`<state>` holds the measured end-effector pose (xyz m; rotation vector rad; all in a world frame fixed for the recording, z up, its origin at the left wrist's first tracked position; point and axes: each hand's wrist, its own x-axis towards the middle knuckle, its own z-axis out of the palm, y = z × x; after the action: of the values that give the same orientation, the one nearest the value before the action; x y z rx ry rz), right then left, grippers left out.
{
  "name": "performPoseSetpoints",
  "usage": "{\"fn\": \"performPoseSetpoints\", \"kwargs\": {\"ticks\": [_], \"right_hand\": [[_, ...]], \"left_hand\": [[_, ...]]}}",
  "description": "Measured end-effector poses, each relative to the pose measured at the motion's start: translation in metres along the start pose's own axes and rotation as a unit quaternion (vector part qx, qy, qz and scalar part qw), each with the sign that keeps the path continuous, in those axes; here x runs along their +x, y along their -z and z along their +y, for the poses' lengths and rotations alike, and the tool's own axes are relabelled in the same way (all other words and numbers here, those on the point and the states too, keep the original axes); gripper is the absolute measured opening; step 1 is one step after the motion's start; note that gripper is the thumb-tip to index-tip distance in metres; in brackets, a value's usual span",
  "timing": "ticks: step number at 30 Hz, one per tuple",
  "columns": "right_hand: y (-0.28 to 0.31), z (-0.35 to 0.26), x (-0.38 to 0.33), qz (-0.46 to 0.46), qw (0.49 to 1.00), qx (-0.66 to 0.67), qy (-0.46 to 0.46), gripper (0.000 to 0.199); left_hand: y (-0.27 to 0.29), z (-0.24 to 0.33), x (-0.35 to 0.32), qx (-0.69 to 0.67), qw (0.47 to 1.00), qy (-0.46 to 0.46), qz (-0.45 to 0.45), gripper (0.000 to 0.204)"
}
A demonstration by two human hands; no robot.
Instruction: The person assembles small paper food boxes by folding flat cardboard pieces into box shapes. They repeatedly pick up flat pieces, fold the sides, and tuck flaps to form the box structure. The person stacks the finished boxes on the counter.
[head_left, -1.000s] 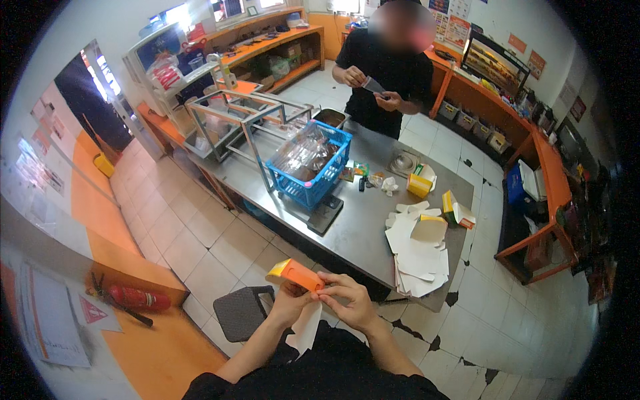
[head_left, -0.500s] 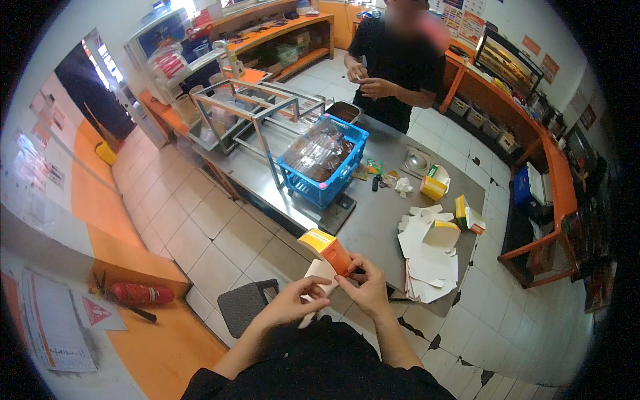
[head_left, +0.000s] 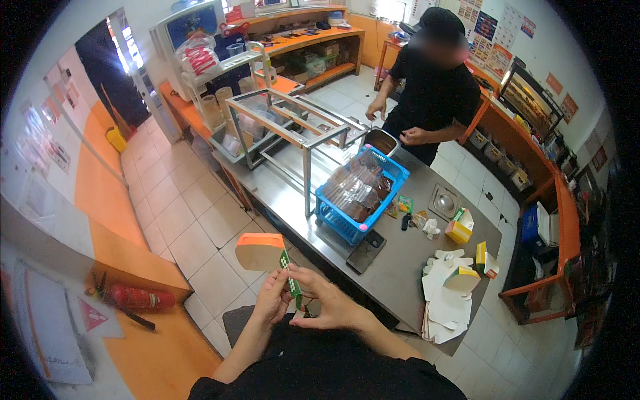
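Observation:
Between my hands, in front of my body, is a partly folded paperboard food box (head_left: 261, 252), with an orange edge, a pale inside face and a green patterned side. My left hand (head_left: 272, 298) pinches its green side from the left. From the right, my right hand (head_left: 327, 300) is closed on the lower part of that same side, thumb and fingers curled round it. The box is held up in the air, apart from the table. At the table's right end lies a stack of flat white box blanks (head_left: 443, 307), with folded yellow and green boxes (head_left: 459, 230) near it.
The steel table (head_left: 400, 287) carries a blue basket (head_left: 347, 230) of wrapped brown items, a phone (head_left: 367, 252) and a metal frame (head_left: 307, 160). Across it stands a person in black (head_left: 433, 87). A dark stool (head_left: 237, 327) is below my left arm.
My hands have turned the box, so its pale face and green side show instead of the orange side. My view has shifted left. The person opposite has moved their hands apart.

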<state>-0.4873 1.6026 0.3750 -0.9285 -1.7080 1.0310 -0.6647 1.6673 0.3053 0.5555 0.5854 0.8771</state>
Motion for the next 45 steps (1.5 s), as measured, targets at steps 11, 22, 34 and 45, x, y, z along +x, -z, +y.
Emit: {"fn": "performPoseSetpoints", "kwargs": {"ticks": [11,22,34,45], "right_hand": [[0.003,0.021,0.060,0.007,0.978,-0.159,0.136,0.028],[-0.002,0.041,0.085,0.156,0.973,-0.167,0.033,0.018],[0.009,0.038,0.075,0.216,0.974,0.017,-0.073,0.013],[0.027,0.030,0.064,0.217,0.974,0.008,-0.057,0.011]], "left_hand": [[0.017,0.055,0.030,-0.041,0.998,-0.030,0.040,0.018],[-0.003,0.065,0.025,0.250,0.942,-0.215,0.058,0.025],[-0.015,0.071,0.039,0.315,0.937,-0.149,-0.014,0.030],[-0.029,0.063,0.047,0.260,0.955,-0.141,-0.025,0.033]]}}
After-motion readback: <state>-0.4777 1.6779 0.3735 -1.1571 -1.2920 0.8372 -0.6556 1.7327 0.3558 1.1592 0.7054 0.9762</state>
